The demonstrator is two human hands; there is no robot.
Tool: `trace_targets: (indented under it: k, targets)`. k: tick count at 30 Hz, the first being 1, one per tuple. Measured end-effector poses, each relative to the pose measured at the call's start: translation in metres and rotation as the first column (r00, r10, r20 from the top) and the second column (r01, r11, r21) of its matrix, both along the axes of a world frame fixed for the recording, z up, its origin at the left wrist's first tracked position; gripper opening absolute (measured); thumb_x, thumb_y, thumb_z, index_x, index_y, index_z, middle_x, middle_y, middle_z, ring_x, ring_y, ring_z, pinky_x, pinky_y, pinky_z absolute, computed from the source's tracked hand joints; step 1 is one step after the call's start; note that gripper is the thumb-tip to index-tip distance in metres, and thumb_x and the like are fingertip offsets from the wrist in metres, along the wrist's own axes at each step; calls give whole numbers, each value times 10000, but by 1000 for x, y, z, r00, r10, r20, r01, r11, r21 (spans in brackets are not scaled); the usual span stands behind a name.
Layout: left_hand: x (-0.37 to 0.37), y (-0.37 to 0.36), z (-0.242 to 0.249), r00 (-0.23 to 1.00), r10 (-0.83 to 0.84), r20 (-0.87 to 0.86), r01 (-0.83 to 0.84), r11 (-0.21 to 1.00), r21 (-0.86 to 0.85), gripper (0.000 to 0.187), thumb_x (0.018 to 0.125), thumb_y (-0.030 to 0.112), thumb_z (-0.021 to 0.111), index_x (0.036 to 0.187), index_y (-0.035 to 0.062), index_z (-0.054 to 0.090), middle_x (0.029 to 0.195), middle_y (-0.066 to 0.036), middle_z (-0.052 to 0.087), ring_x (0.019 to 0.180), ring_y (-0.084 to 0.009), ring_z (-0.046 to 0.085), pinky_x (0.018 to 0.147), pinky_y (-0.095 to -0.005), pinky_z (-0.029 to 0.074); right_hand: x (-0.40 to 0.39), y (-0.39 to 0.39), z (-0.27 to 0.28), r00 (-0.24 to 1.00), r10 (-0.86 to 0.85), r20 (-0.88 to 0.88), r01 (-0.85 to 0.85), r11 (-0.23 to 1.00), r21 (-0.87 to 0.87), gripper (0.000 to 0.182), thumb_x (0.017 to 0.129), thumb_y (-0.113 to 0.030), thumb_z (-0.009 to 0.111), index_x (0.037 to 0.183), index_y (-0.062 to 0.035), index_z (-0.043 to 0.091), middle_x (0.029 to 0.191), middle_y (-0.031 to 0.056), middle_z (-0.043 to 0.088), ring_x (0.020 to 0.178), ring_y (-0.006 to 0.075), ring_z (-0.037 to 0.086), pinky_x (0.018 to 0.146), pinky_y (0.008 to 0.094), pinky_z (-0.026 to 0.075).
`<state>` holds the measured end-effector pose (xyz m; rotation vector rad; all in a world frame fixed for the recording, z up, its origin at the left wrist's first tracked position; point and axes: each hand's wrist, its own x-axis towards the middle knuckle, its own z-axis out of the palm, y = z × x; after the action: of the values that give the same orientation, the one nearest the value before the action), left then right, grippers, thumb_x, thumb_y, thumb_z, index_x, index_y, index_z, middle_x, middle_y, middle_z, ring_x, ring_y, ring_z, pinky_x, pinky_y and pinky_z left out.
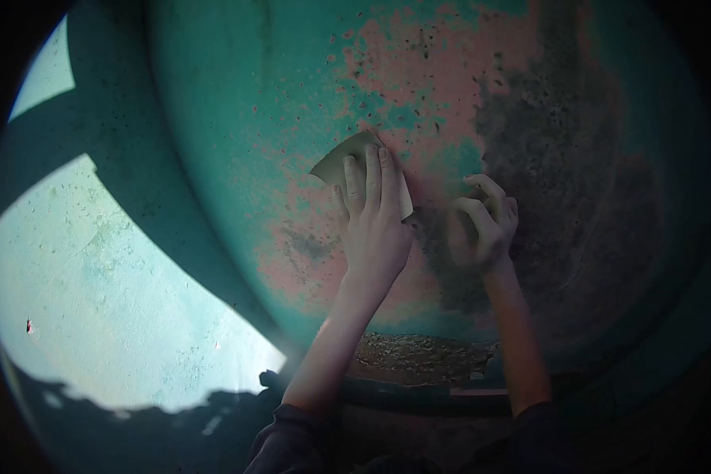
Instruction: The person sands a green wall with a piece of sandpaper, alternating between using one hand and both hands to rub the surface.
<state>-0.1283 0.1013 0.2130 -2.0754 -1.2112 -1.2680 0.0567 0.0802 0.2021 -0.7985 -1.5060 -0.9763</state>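
My left hand [375, 229] presses a grey-brown sheet of sandpaper [336, 162] against the curved, painted wall [292, 103]. Its fingers lie stretched over the sheet, and a pale edge of the paper shows beside the hand on the right. Under and around the sheet, the green paint gives way to worn pink patches [308, 268]. My right hand [486, 225] is just to the right, close to the wall, with fingers loosely bent and a gap between thumb and forefinger. Nothing shows in it, and its thumb side is blurred.
A rough dark grey area [553, 158] spreads over the wall on the right. Below my hands runs a broken ledge with bare brown material [419, 359]. Bright sunlight falls on a pale surface [118, 292] at the left, beyond a shaded green band [118, 118].
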Motion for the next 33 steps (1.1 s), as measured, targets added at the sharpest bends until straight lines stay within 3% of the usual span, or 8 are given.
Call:
trace_targets:
  k: [5,9,11,17,20,22,26,33]
  targets:
    - [5,-5,-29,999,-25,-30,22,997,-79,800,915,104,588,1617,58,205,1676,-156,219,1538,-455,156,1195,-644,206,0,1,-2,1000,-4,-13,4,1000,5,156,700,-219,715,844,-161,700,1188,63,662,891,185,660,750,323,412]
    - [1,-3,10,998,44,-48,-47,997,-55,798,915,83,572,1619,54,196,1675,-167,216,1541,-449,153,1199,-641,199,0,0,1,1000,-15,3,15,1000,16,150,698,-218,719,837,-164,700,1186,63,662,883,179,661,746,320,409]
    - [1,-2,19,998,-57,13,57,998,-13,791,910,60,547,1619,51,196,1675,-178,211,1542,-450,153,1204,-639,182,-1,-1,-3,1000,-11,2,11,1000,4,149,699,-218,720,837,-166,700,1187,63,661,885,178,661,746,320,408]
    - [0,-1,-39,998,-69,-3,68,992,-105,779,900,25,508,1616,44,202,1670,-207,203,1535,-458,164,1198,-636,206,-2,-1,-3,1000,-24,-8,24,1000,11,154,700,-209,727,847,-174,702,1186,64,662,886,187,660,751,318,407]
    - [-12,12,32,992,-96,84,96,995,14,790,883,10,489,1616,40,196,1665,-225,200,1530,-470,163,1196,-641,205,-2,2,-2,1000,-25,-17,26,999,27,157,705,-210,726,854,-168,701,1188,69,664,905,190,660,763,322,412]
    - [-11,16,44,982,-146,120,133,985,105,781,899,47,517,1612,26,199,1664,-223,203,1528,-478,160,1200,-640,197,-2,1,-3,999,-25,-23,26,1000,13,156,714,-221,723,858,-166,700,1192,73,666,928,194,659,774,326,414]
    - [6,-5,-37,989,-142,28,144,983,-117,797,887,48,549,1608,20,208,1663,-211,219,1530,-479,152,1207,-631,186,-2,1,-4,999,-24,-22,25,999,24,153,718,-231,719,855,-165,702,1198,74,665,948,200,658,778,328,414]
    - [4,6,40,979,-192,75,184,978,103,764,901,38,524,1605,30,226,1660,-209,230,1530,-477,158,1203,-631,189,0,2,-3,1000,-20,-8,20,1000,6,163,716,-234,712,862,-160,708,1208,80,663,966,207,659,781,330,418]
